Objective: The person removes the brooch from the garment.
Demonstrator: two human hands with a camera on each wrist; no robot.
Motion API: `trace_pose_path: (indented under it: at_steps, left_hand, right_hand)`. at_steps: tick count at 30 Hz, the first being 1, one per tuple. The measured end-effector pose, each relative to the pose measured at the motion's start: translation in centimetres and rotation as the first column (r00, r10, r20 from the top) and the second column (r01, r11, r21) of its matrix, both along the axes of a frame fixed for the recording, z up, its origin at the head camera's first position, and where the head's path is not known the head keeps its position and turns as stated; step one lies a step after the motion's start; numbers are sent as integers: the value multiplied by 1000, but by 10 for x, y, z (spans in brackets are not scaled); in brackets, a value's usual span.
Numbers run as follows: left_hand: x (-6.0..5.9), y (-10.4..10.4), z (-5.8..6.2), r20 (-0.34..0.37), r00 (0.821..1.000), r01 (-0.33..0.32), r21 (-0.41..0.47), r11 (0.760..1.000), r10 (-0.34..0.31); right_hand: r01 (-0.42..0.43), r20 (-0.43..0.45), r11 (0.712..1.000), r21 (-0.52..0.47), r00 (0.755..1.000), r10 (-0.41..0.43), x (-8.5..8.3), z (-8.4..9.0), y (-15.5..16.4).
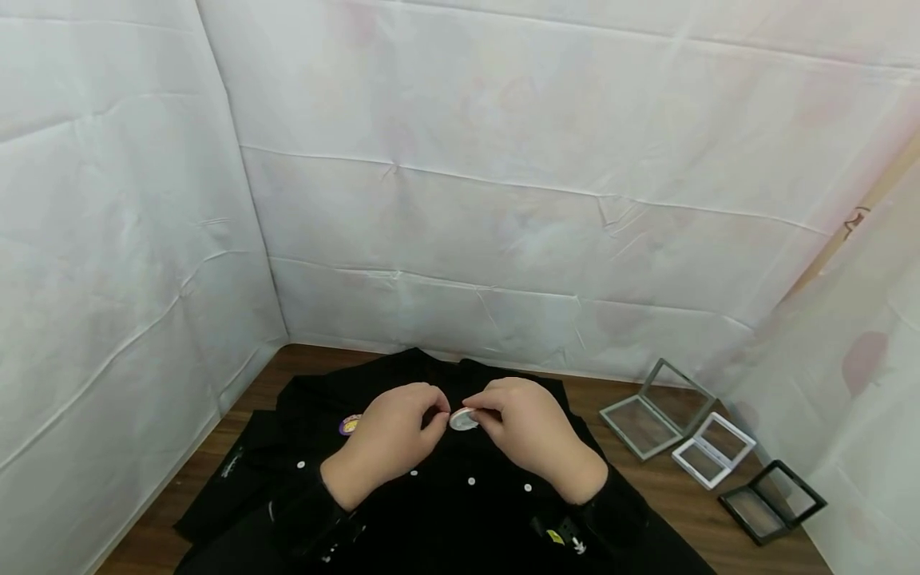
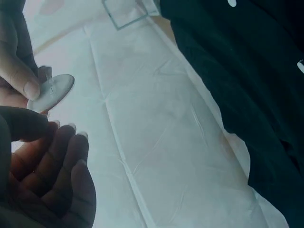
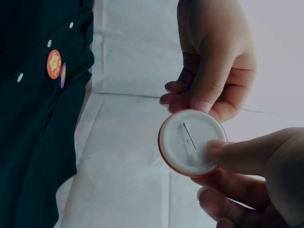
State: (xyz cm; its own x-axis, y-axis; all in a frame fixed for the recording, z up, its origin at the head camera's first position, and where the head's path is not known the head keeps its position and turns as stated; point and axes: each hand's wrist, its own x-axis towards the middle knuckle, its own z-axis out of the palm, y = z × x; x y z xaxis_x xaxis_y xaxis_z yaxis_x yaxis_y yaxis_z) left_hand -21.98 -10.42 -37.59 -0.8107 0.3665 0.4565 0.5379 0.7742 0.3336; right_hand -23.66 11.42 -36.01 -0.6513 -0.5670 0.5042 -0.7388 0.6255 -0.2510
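Observation:
My right hand (image 1: 528, 419) pinches a round pin badge (image 3: 178, 142) between thumb and fingers. The badge's white back faces the right wrist camera, showing a thin metal pin and a clear clasp, with a red-orange edge around it. Opposite, my left hand (image 1: 395, 431) holds the rim with thumb and index fingertip, its other fingers loosely curled in the left wrist view. Both hands are over a black shirt (image 1: 467, 527) with white buttons, spread on the table. A purple-and-yellow badge (image 1: 350, 424) and a red badge (image 3: 54, 64) sit on the shirt, left of the hands.
On the right of the brown wooden table (image 1: 719, 527) stand three open folding mirrors: a grey one (image 1: 642, 427), a white one (image 1: 700, 465) and a black one (image 1: 755, 511). Pale cloth (image 1: 460, 224) hangs around the back and sides.

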Motion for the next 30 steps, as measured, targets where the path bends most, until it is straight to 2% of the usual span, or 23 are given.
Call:
trace_pose_path:
  at_steps: [7, 12, 16, 20, 25, 30]
  left_hand:
    - [5, 3, -2, 48, 997, 59, 59, 997, -61]
    - [9, 7, 0, 87, 994, 63, 105, 992, -72]
    - [11, 9, 0, 79, 994, 65, 139, 988, -77]
    - [11, 10, 0, 37, 995, 85, 190, 978, -94]
    - [7, 11, 2, 12, 994, 102, 263, 959, -108]
    - [8, 12, 5, 58, 993, 80, 341, 937, -106]
  right_hand:
    - [-19, -39, 999, 36, 999, 21, 4, 4, -3]
    - [-32, -58, 998, 51, 998, 35, 8, 7, -4]
    - [-30, -58, 999, 45, 998, 32, 10, 11, -4]
    - [-19, -48, 999, 30, 999, 20, 10, 17, -2]
    - [0, -7, 1000, -10, 1000, 0, 11, 23, 0]
    - [14, 58, 992, -123, 998, -7, 13, 22, 6]
